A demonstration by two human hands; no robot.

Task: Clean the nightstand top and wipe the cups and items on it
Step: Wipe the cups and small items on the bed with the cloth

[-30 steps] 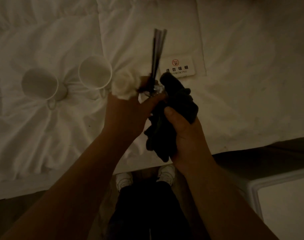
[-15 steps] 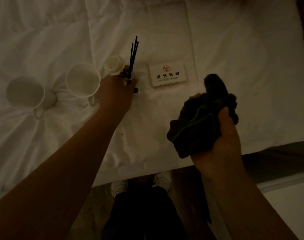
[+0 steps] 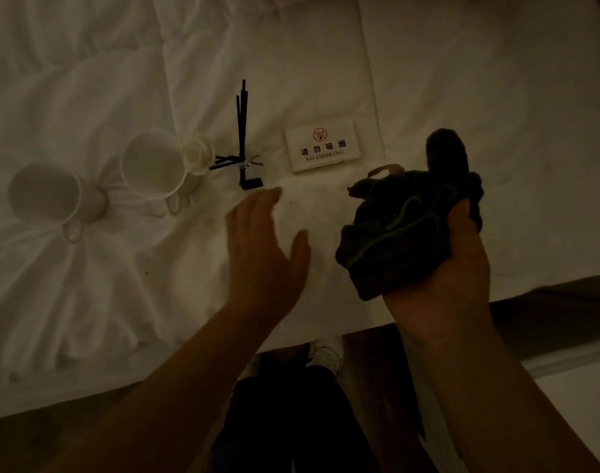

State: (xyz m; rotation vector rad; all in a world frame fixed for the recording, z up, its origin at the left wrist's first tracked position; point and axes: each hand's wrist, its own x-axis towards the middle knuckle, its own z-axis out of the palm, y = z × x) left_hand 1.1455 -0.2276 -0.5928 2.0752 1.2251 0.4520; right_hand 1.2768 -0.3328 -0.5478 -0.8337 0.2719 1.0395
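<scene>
Now L hand (image 3: 264, 247) spread w/ nothing in it, R hand (image 3: 441, 268) clamped on dark cloth (image 3: 407, 230); soft bed (image 3: 462, 80) could tip cups (image 3: 151, 165) if nudged.

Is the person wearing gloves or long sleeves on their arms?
No. The left hand and the right hand are both bare, with no gloves. Both forearms are uncovered as far as the picture shows, so no sleeves are in sight. I see no rings, watch or bracelets, though the light is dim.
</scene>
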